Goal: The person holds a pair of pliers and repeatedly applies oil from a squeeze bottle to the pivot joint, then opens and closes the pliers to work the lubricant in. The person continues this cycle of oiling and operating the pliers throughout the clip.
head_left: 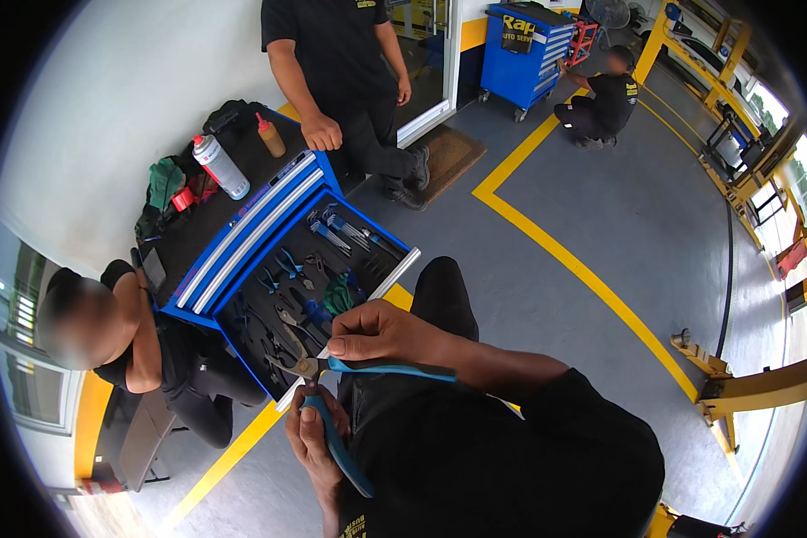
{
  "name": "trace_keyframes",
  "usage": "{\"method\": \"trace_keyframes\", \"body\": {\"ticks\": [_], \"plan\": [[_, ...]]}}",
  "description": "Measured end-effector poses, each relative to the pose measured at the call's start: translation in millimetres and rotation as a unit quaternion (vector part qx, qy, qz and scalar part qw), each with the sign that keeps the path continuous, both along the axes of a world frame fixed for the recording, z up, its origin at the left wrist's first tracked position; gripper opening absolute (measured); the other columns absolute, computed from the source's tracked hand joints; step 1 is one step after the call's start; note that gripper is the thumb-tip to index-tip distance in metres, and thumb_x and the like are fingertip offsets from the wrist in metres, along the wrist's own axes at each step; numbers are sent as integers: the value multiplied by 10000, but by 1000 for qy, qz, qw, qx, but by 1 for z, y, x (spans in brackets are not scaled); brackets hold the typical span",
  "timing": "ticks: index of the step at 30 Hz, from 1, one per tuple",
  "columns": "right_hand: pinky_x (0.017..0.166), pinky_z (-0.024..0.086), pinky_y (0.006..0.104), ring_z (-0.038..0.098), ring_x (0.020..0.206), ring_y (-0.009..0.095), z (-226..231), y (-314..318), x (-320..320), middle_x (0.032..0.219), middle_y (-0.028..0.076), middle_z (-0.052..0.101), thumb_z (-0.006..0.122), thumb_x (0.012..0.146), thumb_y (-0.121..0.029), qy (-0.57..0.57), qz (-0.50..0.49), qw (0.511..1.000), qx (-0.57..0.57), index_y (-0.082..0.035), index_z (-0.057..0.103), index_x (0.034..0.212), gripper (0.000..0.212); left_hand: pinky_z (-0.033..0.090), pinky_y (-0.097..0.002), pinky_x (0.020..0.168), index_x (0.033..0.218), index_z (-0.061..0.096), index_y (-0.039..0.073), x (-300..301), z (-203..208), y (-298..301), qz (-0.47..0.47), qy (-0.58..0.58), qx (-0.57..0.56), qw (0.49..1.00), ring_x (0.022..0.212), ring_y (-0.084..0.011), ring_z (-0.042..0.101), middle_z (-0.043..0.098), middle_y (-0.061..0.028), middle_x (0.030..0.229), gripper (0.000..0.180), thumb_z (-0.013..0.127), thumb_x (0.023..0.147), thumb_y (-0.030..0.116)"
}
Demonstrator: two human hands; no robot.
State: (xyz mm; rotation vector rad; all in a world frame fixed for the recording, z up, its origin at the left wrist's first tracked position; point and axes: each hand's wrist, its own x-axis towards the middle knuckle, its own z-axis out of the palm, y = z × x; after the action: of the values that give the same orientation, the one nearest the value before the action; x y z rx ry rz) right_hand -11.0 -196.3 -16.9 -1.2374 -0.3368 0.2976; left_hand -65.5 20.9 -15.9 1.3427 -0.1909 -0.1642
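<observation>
Metal pliers, curved blue handles

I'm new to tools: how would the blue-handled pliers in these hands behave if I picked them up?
The blue-handled pliers would probably feel heavier toward the head, which looks metal. Their long handles, spread wide between left hand and right hand, seem stiff but would likely swing at the joint. The blue coating may slip less than bare metal.
</observation>
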Motion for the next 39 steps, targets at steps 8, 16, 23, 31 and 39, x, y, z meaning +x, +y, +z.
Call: {"method": "trace_keyframes", "body": {"ticks": [8,16,23,31,39], "plan": [[530,357,227,510,587,34,2,16,-8,676,-36,576,690,1067,-413,-8,50,999,-16,-54,716,941,381,399,-232,594,1258,541,-21,-12,-5,-1,147,70,67,984,677,-80,493,544,-28,885,471,552,1119,429],[538,352,214,516,612,20,-9,3,4,690,-55,578,681,1076,-401,35,31,998,39,-66,735,983,352,400,-224,540,1195,523,-20,2,-8,4,-25,19,-52,998,660,-84,470,521,-63,921,530,545,1104,502],[551,351,216,486,619,9,11,3,-4,690,-69,547,659,1087,-430,19,43,999,9,-72,696,896,407,403,-227,568,1198,524,-11,3,-1,-4,-18,-6,-26,999,656,-87,459,492,-35,825,516,474,1141,499],[580,323,240,440,648,12,-2,-2,-1,695,-68,498,643,1075,-486,-34,-14,999,11,-97,656,827,462,361,-252,563,1145,520,-5,-2,-4,-5,-49,-21,-85,995,664,-90,434,478,-49,842,522,435,1147,510],[578,341,247,461,649,34,-15,14,-9,690,-59,502,697,1042,-495,-89,-34,995,-6,-96,639,852,445,370,-242,593,1169,527,-2,-11,1,-15,56,57,43,996,698,-85,459,515,-29,910,533,423,1151,521]]}}
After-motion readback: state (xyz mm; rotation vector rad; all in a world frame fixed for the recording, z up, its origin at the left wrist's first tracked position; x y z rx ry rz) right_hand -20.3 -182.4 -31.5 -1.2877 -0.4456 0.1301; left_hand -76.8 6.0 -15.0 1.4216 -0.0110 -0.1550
